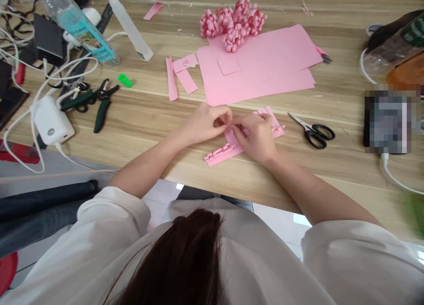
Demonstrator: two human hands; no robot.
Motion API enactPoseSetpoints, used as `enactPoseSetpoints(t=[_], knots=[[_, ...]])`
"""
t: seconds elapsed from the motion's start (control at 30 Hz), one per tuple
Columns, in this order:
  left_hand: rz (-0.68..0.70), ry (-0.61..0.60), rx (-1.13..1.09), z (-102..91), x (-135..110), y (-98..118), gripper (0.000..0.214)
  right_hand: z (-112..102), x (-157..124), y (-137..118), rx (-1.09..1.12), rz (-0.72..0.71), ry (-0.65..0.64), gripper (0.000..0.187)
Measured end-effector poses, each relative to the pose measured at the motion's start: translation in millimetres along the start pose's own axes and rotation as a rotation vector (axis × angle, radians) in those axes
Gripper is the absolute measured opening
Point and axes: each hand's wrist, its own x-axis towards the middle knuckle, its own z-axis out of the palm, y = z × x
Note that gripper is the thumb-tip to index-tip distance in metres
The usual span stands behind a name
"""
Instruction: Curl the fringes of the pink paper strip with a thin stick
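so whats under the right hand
A pink paper strip with curled fringe lies on the table under the right hand; both ends stick out. Its middle is hidden by the hand.

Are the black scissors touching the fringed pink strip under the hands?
Apart. The head view shows bare wood between the black scissors and the fringed pink strip.

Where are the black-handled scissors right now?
In the head view, the scissors lie on the wooden table, just right of the right hand pinching the pink paper strip, left of the phone.
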Motion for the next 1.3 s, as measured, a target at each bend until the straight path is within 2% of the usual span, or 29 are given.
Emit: enactPoseSetpoints(t=[0.27, 0.53, 0.93, 1.1, 1.3], knots=[[-0.012, -0.006, -0.023, -0.6, 0.6, -0.5, 0.014, 0.3, 0.3, 2.0, -0.005, -0.024, -0.005, 0.017], [-0.066, -0.036, -0.020, -2.5, 1.4, 1.7, 0.011, 1.3, -0.1, 2.1, 0.012, -0.032, 0.008, 0.017], [-0.076, -0.063, -0.009, -3.5, 2.0, 1.9, 0.009, 0.3, -0.1, 1.5, -0.016, -0.043, -0.018, 0.018], [-0.032, -0.041, 0.021, -1.9, 1.4, -0.9, 0.010, 0.4, -0.4, 1.1, -0.017, -0.033, 0.012, 0.017], [-0.087, -0.030, -0.061, -1.5, 1.2, -0.3, 0.013, 1.4, -1.1, 2.3, 0.010, -0.047, 0.016, 0.019]])
